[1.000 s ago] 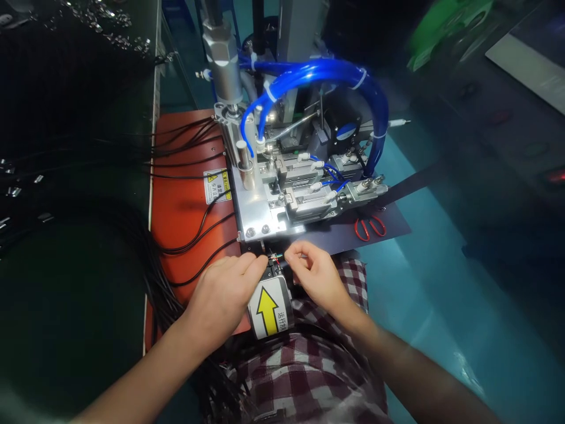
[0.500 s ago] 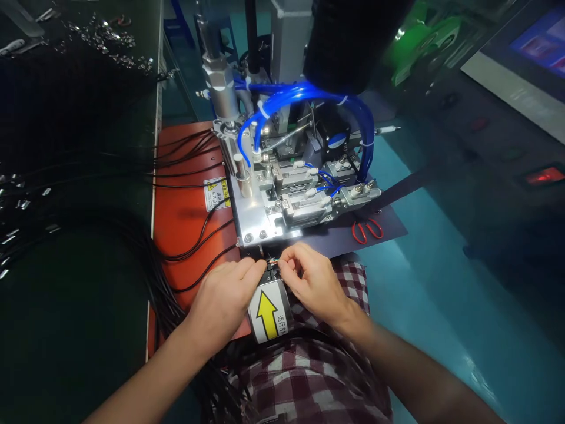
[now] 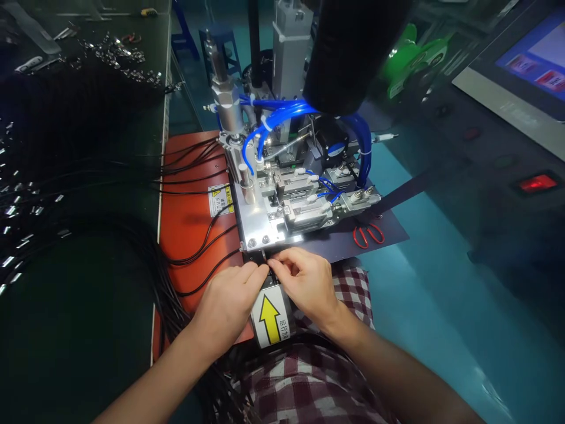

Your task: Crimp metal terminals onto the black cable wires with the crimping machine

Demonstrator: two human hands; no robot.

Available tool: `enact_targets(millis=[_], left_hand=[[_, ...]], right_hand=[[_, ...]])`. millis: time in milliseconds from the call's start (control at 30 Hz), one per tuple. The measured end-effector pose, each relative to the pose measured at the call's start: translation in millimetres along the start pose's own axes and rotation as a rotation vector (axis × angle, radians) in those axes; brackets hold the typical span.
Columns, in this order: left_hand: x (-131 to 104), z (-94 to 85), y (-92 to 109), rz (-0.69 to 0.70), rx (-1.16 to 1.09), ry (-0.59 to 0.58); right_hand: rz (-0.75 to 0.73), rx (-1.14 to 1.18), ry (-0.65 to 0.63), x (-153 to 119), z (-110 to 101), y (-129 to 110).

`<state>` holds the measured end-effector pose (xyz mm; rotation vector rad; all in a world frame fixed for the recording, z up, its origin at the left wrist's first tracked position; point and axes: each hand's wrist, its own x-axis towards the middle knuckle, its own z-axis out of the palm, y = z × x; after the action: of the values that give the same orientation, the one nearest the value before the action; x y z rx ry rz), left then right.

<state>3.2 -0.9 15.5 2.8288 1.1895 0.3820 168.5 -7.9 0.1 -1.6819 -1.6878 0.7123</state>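
Lower centre, left hand (image 3: 229, 297) and right hand (image 3: 306, 285) bring fingertips together; their grasp is hidden. Black cables (image 3: 165, 288), lower left, seem light, flexible, best pinched near their ends.

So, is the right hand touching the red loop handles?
Apart. The head view shows a strip of the dark plate between the right hand and the red loop handles, which lie farther right.

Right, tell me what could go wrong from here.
The left hand and right hand are close to the metal machine; fingers might get pinched if it moves. The left forearm passes by the black cables and could snag them. The red handles near the dark plate's edge might get knocked.
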Motion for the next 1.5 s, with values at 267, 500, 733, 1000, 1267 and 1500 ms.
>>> enact_targets(millis=[267, 500, 733, 1000, 1267, 1500], left_hand=[[-0.7, 0.4, -0.2, 0.003, -0.01, 0.016], [1.1, 1.0, 0.2, -0.002, -0.018, 0.016], [-0.2, 1.1, -0.2, -0.005, -0.029, 0.025], [-1.3, 3.1, -1.4, -0.005, -0.04, 0.015], [-1.3, 1.6, -0.4, -0.013, -0.041, 0.0], [-1.9, 1.7, -0.7, -0.013, -0.043, 0.003]], right_hand=[[0.037, 0.047, 0.019, 1.9, 4.3, 3.2], [0.132, 0.151, -0.054, 3.3, 3.0, 1.3], [0.152, 0.266, -0.048, 0.7, 6.1, 4.5], [0.356, 0.672, -0.105, -1.3, 8.2, 16.5], [0.558, 0.904, -0.199, 2.9, 4.9, 22.1], [0.384, 0.706, -0.166, -2.9, 5.4, 21.1]])
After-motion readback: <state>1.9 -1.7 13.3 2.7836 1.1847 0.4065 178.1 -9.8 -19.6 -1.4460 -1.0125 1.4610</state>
